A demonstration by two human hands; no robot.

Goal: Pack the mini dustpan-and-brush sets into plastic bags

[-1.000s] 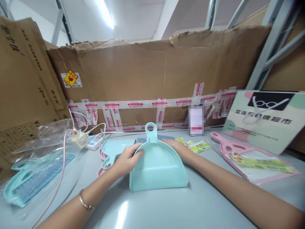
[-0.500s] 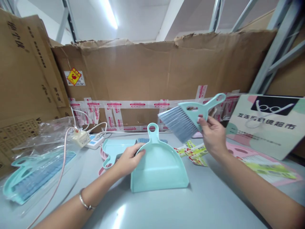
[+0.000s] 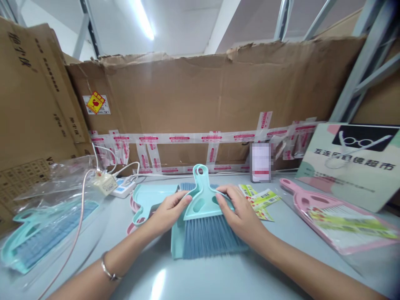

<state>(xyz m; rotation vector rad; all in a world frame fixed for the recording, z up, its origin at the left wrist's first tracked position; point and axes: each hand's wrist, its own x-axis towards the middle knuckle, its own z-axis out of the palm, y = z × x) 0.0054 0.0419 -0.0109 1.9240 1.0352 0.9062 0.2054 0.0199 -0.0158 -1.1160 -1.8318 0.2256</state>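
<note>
Cardboard is standing behind the dustpan, table beneath. Left hand is gripping the dustpan's left side, right hand the brush over it.

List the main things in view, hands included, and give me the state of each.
Left hand: gripping the dustpan's left edge
Right hand: closed on the brush's right side
Teal dustpan: unwrapped, mostly covered by the brush
Teal brush: unwrapped, bristles toward the person
Teal set: in clear plastic
Pink set: in clear plastic
Phone: upright
Yellow-green cards: overlapping
Long cardboard box: taped, top edge ragged
</note>
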